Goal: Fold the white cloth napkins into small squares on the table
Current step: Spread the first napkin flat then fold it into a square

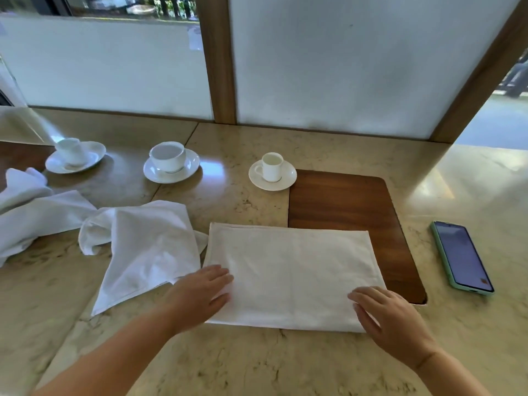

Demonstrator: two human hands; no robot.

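A white napkin (291, 270) lies folded into a wide rectangle on the marble table (257, 361), its right part over a wooden inlay. My left hand (200, 295) rests flat on its left edge, fingers straight. My right hand (391, 318) lies flat on its lower right corner, fingers spread. A second napkin (148, 247) lies loosely rumpled just left of the folded one. More white cloth (31, 215) is bunched at the far left edge.
Three white cups on saucers stand behind the napkins: one far left (75, 156), one in the middle (171, 164), a small one (272, 170) at the wooden inlay (343, 201). A phone in a green case (461, 256) lies to the right. Frosted panels close the table's back.
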